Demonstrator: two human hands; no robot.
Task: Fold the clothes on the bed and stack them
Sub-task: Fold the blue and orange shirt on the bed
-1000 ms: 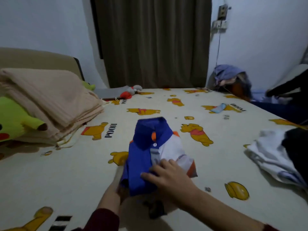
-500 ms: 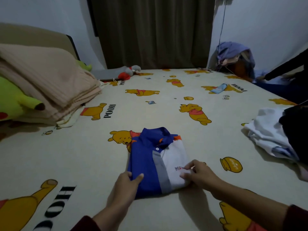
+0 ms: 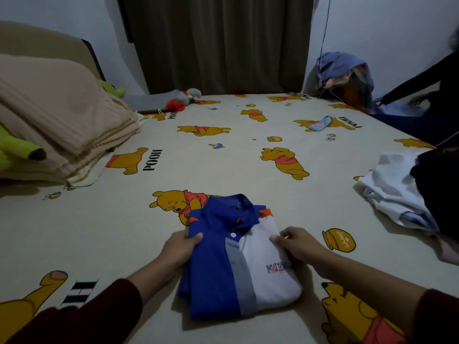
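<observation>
A folded polo shirt (image 3: 238, 264), blue on the left, white on the right with a grey placket, lies collar-away on the bed (image 3: 223, 165) in front of me. My left hand (image 3: 180, 247) grips its left edge, thumb on top and fingers under. My right hand (image 3: 298, 244) holds the right edge the same way, fingers curled round the fold. A loose pile of white and dark clothes (image 3: 407, 189) lies at the right side of the bed.
A folded beige blanket (image 3: 57, 120) on a green plush toy (image 3: 17, 145) sits at the left. A grey and red plush (image 3: 183, 99) lies by the curtain. Another person's arm (image 3: 422, 83) reaches at the far right near a heap of clothes (image 3: 342, 73).
The shirt went from being held upright to lying flat and closer to me. Both hands have slid up from its near edge to grip its two sides.
</observation>
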